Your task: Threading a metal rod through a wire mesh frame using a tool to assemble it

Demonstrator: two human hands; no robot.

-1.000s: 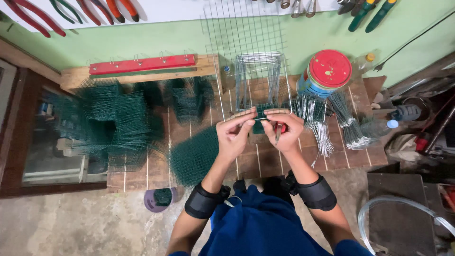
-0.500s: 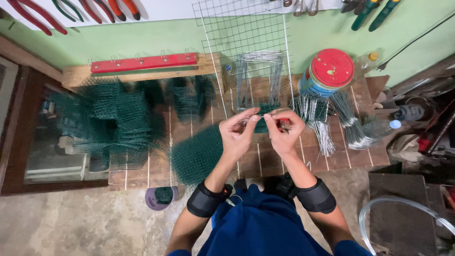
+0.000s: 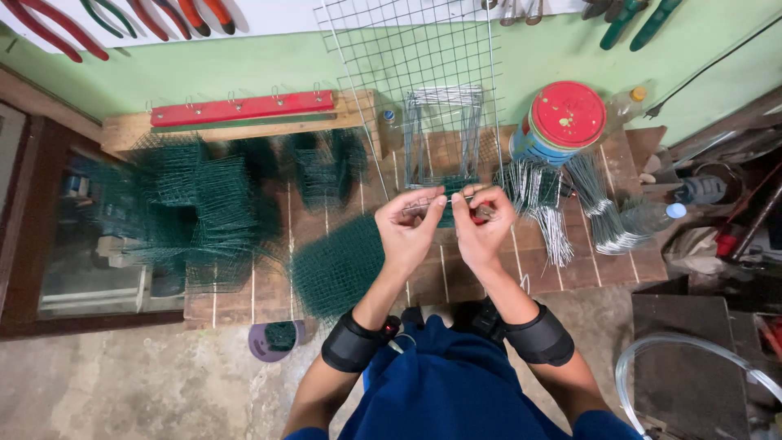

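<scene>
Both hands are raised over the wooden bench (image 3: 423, 285); the left hand (image 3: 410, 231) and right hand (image 3: 482, 230) each have their grip pinched on a thin silver wire piece (image 3: 444, 200).

The pliers (image 3: 57, 28) hanging on the wall were cut off by the top edge, and so was the top of the bare wire grid (image 3: 415, 57). What the right hand (image 3: 482, 228) gripped was mostly buried in the fingers, only a red bit showing. The clear hose (image 3: 692, 358) ran out at the bottom right corner.
</scene>
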